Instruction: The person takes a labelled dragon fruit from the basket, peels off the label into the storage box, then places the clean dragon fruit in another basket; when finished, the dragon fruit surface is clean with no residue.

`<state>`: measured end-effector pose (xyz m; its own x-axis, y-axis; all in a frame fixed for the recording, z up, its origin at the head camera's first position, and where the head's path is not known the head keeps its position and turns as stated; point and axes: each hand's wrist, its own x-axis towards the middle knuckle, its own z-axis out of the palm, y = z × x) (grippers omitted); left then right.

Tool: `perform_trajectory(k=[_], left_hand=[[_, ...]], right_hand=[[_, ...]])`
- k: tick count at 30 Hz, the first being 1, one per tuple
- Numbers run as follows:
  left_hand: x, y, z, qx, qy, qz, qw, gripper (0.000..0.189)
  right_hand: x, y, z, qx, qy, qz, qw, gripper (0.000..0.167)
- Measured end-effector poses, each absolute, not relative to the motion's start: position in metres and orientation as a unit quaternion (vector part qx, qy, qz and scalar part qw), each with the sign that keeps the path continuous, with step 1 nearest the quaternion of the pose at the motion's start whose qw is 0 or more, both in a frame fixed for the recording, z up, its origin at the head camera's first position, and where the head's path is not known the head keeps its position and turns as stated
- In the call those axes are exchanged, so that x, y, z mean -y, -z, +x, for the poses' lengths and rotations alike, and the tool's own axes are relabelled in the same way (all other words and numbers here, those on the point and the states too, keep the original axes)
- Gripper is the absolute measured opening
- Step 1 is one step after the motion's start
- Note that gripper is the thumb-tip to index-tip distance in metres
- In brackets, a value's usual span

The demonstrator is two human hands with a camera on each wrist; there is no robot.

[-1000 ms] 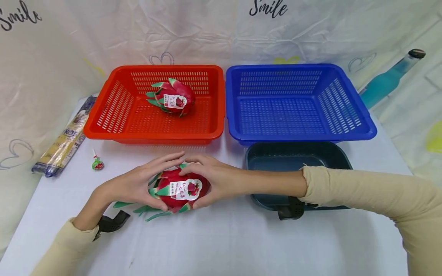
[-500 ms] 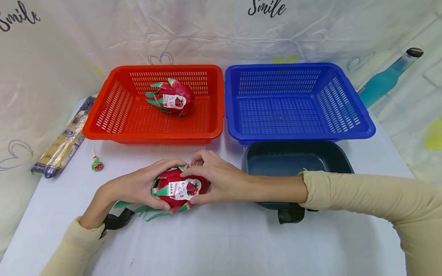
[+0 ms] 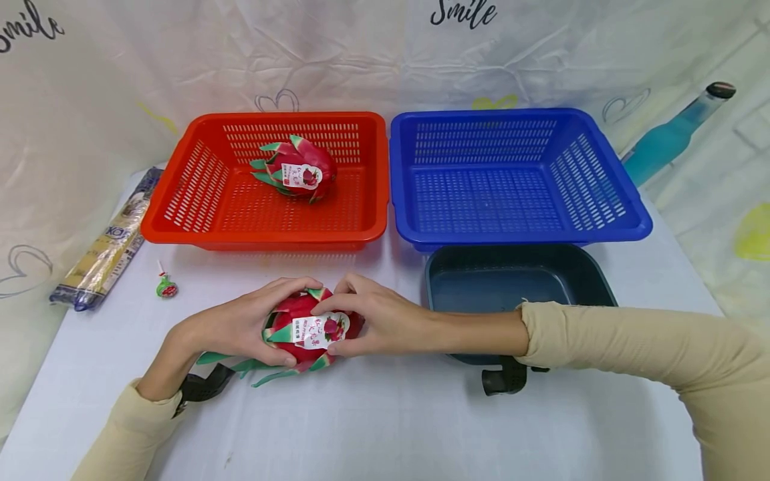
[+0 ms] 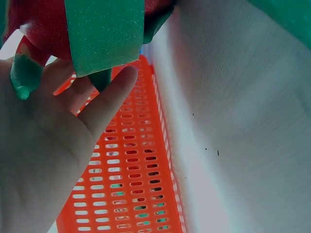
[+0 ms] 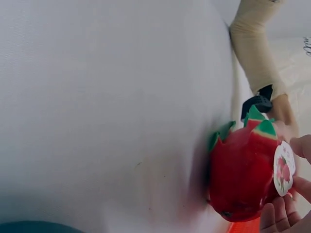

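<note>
- Red and green, our fruit lies on its side near the middle of the bench, in front of the red basket.
- Our left hand is clamped on the leafy end, thumb on the near side and fingers on the far side.
- Our right hand is clamped on the round end, with thumb and fingertip at the white sticker. We cannot tell if they squeeze hard.
- We think the step in hand is to hold the fruit steady from both ends.
- We judge that the next move calls for both hands to work together, gently, so no leaf bends.
- Behind our hands, the other fruit sits in the red basket. Next to that is the blue basket.
- Our right arm crosses over the dark tray.
</note>
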<state>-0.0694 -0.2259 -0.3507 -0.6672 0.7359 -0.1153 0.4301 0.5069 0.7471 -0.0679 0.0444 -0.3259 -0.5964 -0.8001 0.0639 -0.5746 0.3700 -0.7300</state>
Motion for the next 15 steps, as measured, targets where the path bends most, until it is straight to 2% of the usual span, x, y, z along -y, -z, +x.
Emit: perform_trajectory(k=[6, 15], left_hand=[[0.2255, 0.3497, -0.0691, -0.844, -0.348, 0.35, 0.209, 0.098], [0.225, 0.3482, -0.0687, -0.848, -0.343, 0.346, 0.208, 0.097]], right_hand=[[-0.0408, 0.3281, -0.0673, -0.809, 0.386, -0.418, 0.147, 0.043], [-0.0368, 0.3307, -0.0679, -0.793, 0.438, -0.382, 0.183, 0.032]])
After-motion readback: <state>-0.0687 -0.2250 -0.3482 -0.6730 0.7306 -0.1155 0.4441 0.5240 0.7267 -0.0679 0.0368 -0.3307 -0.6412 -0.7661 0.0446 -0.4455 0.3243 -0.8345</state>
